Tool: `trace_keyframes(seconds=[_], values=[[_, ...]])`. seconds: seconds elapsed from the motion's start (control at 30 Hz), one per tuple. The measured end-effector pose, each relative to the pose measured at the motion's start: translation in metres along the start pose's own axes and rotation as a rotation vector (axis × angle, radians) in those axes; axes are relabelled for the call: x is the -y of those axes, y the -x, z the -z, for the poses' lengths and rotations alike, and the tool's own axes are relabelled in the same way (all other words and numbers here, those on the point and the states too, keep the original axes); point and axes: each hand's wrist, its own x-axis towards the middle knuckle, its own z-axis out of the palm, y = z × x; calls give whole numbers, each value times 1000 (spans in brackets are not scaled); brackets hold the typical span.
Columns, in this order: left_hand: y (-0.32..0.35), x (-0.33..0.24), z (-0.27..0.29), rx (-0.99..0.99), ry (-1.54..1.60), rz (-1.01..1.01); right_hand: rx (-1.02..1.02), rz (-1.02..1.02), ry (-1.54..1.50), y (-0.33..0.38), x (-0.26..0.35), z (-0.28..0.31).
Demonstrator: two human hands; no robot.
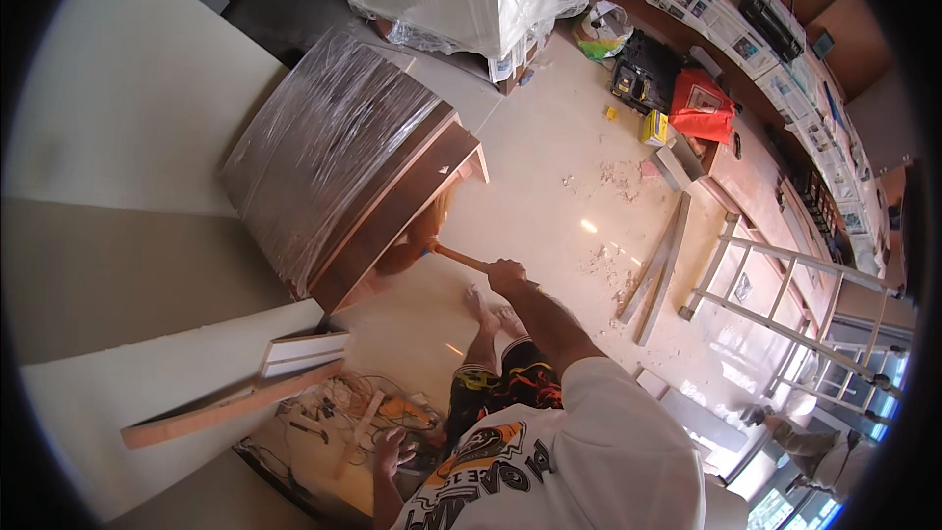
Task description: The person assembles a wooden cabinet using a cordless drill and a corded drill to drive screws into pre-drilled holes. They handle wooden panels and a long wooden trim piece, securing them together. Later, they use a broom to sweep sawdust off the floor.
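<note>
My right hand [507,277] is closed round the orange-brown handle of a broom [459,257]. The broom's brown, fan-shaped head [422,233] lies low against the front of a dark wooden cabinet [417,194], partly hidden by the cabinet's edge. Clear plastic film [339,152] wraps the rest of that cabinet. My left hand [391,450] hangs low beside my body with its fingers apart and nothing in it. Beyond it on the floor lies a heap of cables and tools [368,412].
Two wooden strips [659,270] and wood shavings [616,186] lie on the pale floor to the right, near a metal ladder [765,299]. Further off are a red bag [700,106] and an open tool case [643,74]. Another person [829,451] is at the lower right.
</note>
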Motion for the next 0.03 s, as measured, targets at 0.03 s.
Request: trace_keyframes(seconds=[0.03], values=[[7, -2, 19, -52, 28, 6, 12, 18, -7, -1, 14, 10]])
